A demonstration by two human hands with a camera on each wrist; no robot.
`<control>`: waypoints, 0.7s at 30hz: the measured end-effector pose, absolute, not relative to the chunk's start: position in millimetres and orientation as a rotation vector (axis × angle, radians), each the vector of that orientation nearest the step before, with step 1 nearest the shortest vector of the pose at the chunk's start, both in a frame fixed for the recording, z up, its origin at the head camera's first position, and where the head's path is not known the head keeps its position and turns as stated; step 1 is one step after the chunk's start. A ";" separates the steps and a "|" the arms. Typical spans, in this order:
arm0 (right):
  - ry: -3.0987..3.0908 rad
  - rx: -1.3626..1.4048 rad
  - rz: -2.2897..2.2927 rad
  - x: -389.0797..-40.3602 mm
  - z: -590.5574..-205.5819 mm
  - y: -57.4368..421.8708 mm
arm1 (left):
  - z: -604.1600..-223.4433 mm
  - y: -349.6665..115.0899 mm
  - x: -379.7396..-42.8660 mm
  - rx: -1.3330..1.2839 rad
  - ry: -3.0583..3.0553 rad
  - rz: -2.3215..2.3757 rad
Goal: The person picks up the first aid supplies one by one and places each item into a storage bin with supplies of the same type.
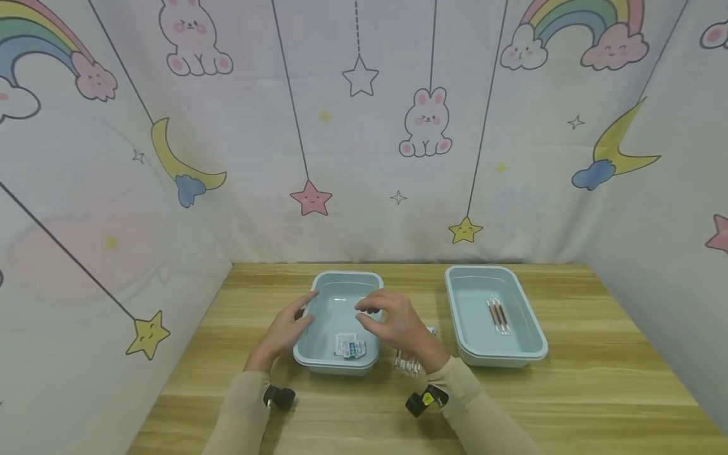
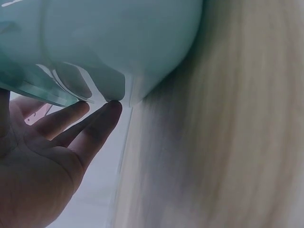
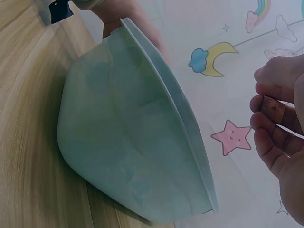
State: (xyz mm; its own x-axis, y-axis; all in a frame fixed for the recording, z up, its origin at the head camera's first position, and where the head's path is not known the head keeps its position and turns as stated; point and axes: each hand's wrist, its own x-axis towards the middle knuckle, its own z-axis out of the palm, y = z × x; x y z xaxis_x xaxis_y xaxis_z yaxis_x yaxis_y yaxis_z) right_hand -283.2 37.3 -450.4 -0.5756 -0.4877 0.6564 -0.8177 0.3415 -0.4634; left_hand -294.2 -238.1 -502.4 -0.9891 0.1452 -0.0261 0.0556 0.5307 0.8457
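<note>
Workspace centres on a pale-blue rectangular plastic tray (image 1: 337,365) on a wood-grain table (image 1: 335,417); this tray is the landmark. Two small flat white-and-blue printed packets (image 1: 355,349) lie on its floor, overlapping, toward the near end.

Hands: left hand (image 1: 284,331) is released, fingers extended at the tray's left rim; the left wrist view suggests fingertip contact, but I cannot confirm it. Right hand (image 1: 398,322) is over the tray's right rim, fingers loosely bent, thumb apart from index; no held object visible.

Technique (judgement): light left-hand support at the rim should keep the tray from sliding. The right hand does best working from above, fingertips below rim level only over the floor, so that knuckles miss the wall. Thin packets probably handle best by an edge.

Edges and room: right of the tray, a group of clear-wrapped slim pieces (image 1: 407,363) lies partly under the right forearm; a low wrist could drag them. Farther right, a second pale-blue plastic tray (image 1: 478,313) holds slim brown sticks with pale ends (image 1: 498,316). Between the trays, passage is narrow at table level. Bare wood in front of the landmark tray offers the easier withdrawal path.
</note>
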 end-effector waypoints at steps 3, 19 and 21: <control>-2.203 1.138 1.120 -282.9 -450.3 40.6 | -502.2 -238.0 -294.4 0.182 2.667 1.468; -2.189 1.051 1.158 -289.6 -460.7 63.3 | -501.7 -239.2 -294.2 0.158 2.677 1.452; -2.189 1.042 1.162 -291.3 -463.3 66.7 | -502.0 -239.6 -293.9 0.159 2.683 1.445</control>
